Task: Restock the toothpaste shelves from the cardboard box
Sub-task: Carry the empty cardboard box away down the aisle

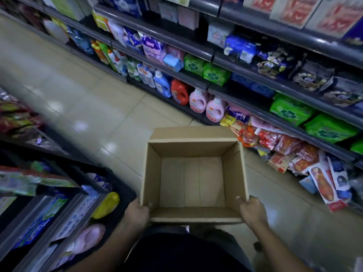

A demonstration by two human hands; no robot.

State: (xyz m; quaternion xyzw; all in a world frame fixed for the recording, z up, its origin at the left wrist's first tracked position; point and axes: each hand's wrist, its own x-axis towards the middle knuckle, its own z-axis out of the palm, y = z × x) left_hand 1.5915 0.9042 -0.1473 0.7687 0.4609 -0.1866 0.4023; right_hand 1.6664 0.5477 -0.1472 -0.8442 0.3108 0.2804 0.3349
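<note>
Shelving (255,112) stands beyond and to the right of your hands. Between them sits the cardboard box (151,173), open-topped, nothing visible inside. Your left hand (136,213) and right hand (251,211) each grip a near corner, fingers curled over the rim. Likely step: carrying an empty box. The next move calls for fresh stock or a set-down.

Just the one view here, riding on the person's head and looking forward and steeply down along the aisle. It is sitting close above the cardboard box (153,173), peering straight into its open top. The left hand (137,213) and right hand (252,211) are gripping its near corners low in the picture. The wide lens is bending the tiled floor (88,107) away to the upper left. It is taking in the shelves (255,61) along the floor's right edge and another rack (59,218) along its left edge, with blur smearing both sides.
</note>
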